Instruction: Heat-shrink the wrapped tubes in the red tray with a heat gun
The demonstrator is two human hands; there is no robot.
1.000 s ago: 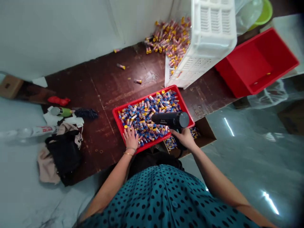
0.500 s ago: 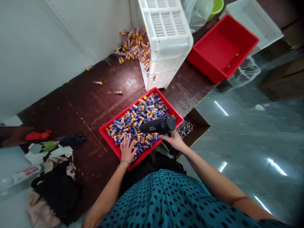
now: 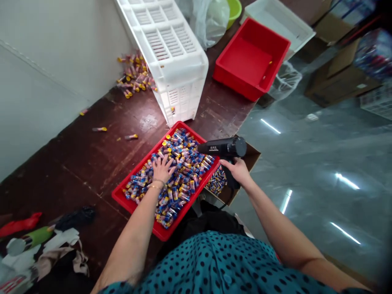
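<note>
Spreading small tubes [image 3: 180,171] in red tray [image 3: 122,199] on table [image 3: 92,155]: left hand [image 3: 161,169] fingers splayed flat on them, right hand [image 3: 237,173] gripping heat gun [image 3: 222,148] over tray; looks mid-pass, most tubes left.

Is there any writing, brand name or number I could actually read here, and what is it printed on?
No text here can be read.
Black heat gun in the right hand: a small pale mark on the barrel, too blurred to read.
Small blue-labelled tubes with yellow caps in the red plastic tray, under the left hand: print too small.
White packet with red lettering, bottom left: cut off and blurred.
</note>
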